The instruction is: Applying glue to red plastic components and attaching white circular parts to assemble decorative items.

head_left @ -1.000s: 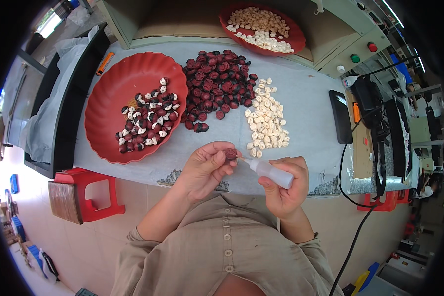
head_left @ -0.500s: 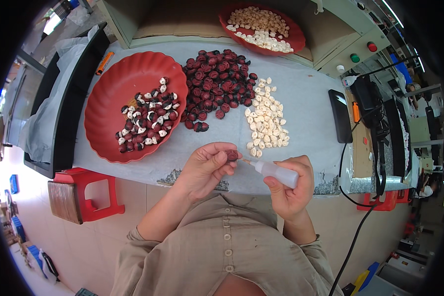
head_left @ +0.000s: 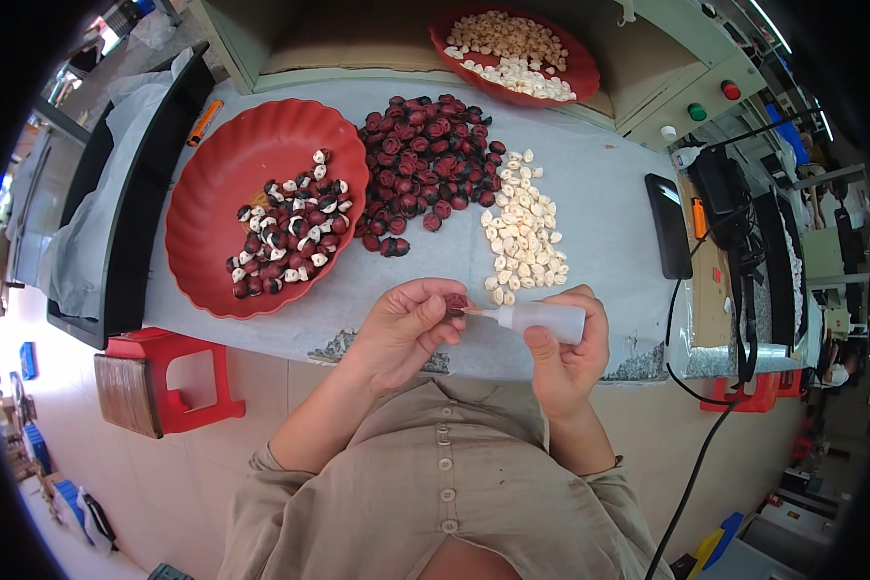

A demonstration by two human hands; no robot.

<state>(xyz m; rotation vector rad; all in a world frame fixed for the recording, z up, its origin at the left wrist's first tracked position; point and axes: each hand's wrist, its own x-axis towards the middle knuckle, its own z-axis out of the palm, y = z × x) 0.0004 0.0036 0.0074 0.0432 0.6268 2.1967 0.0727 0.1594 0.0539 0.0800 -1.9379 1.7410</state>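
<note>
A small dark-red, rose-like piece [head_left: 455, 305] is pinched between the thumb and fingers of my left hand [head_left: 411, 327]. My right hand [head_left: 572, 362] is wrapped round a translucent squeeze bottle [head_left: 549, 322], held nearly level. Its thin nozzle points left and meets the red piece, or comes very close to it. Beyond my hands lies a heap of similar dark-red and black pieces [head_left: 423, 155]. To its right, small cream-coloured pieces [head_left: 524, 237] are spread on the covered table. A scalloped red tray [head_left: 203, 213] at the left holds red pieces joined with white ones.
Another red tray [head_left: 590, 72] with cream pieces sits at the back by a metal cabinet. A phone [head_left: 666, 227] and black cables [head_left: 744, 261] lie at the right. On the left stand a black tray [head_left: 135, 208] and an orange lighter [head_left: 204, 124]. A red stool [head_left: 179, 377] is below.
My right hand has turned the bottle more level and brought its nozzle up against the piece or nearer to it. The left hand has stayed nearly still, still pinching the red piece.
</note>
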